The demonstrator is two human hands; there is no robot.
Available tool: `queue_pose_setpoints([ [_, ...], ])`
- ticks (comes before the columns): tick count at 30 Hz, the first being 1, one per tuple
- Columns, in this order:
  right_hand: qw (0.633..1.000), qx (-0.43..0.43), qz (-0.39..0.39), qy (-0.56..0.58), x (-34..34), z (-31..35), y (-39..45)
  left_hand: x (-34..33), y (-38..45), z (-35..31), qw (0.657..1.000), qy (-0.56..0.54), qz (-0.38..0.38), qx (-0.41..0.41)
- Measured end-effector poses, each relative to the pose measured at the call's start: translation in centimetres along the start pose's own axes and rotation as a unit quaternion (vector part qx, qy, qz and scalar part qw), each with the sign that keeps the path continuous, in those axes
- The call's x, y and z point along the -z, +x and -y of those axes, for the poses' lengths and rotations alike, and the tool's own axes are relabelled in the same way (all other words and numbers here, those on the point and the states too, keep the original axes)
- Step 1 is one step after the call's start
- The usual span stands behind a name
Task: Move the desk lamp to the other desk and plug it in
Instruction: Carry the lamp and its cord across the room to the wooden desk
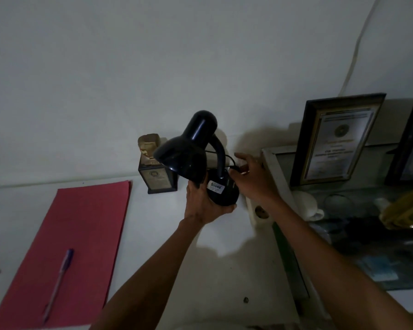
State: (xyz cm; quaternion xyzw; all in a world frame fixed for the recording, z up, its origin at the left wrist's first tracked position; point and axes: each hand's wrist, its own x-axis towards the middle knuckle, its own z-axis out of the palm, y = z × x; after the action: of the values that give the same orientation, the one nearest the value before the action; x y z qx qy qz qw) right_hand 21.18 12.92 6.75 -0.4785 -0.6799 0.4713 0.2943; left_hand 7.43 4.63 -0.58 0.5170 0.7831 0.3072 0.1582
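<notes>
Left hand (204,206) cups the black desk lamp (196,158) by its base above the white desk (153,234), freeing the right hand (250,179), fingers loosely closed around its cord (231,163) nearer the wall

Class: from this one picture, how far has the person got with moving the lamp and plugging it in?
Done: the lamp is off its desk, held up by the left hand under its base. In hand: the right hand gathers its black cord. Left: set it down and plug into the white socket strip.
</notes>
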Motion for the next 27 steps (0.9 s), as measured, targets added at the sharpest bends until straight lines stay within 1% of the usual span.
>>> queue_pose_setpoints([
  [5,0.998,0.054,0.028,-0.026,-0.6,1.7,-0.4,1.5,-1.3,0.4,0.999,0.018,-0.021,-0.035],
  [8,0.998,0.061,0.026,-0.011,-0.4,2.5,-1.2,3.1,-2.2,0.1,0.998,0.032,-0.032,-0.052],
  [11,0.997,0.076,0.031,-0.011,0.0,3.6,-2.4,5.0,-3.3,-0.3,0.998,0.014,-0.039,-0.056],
  [15,0.997,0.066,0.035,-0.008,0.4,4.9,-5.3,7.8,-5.5,-0.7,0.997,0.013,-0.037,-0.071],
  [20,0.997,0.076,-0.006,-0.013,0.3,5.7,-10.9,10.8,-9.8,-0.3,0.996,0.037,-0.022,-0.073],
  [23,0.996,0.086,-0.022,-0.015,0.6,6.4,-15.2,12.4,-13.1,0.2,0.995,0.042,-0.01,-0.091],
  [27,0.995,0.077,-0.067,0.018,1.2,7.1,-21.1,14.2,-17.6,0.4,0.992,0.033,0.005,-0.123],
])
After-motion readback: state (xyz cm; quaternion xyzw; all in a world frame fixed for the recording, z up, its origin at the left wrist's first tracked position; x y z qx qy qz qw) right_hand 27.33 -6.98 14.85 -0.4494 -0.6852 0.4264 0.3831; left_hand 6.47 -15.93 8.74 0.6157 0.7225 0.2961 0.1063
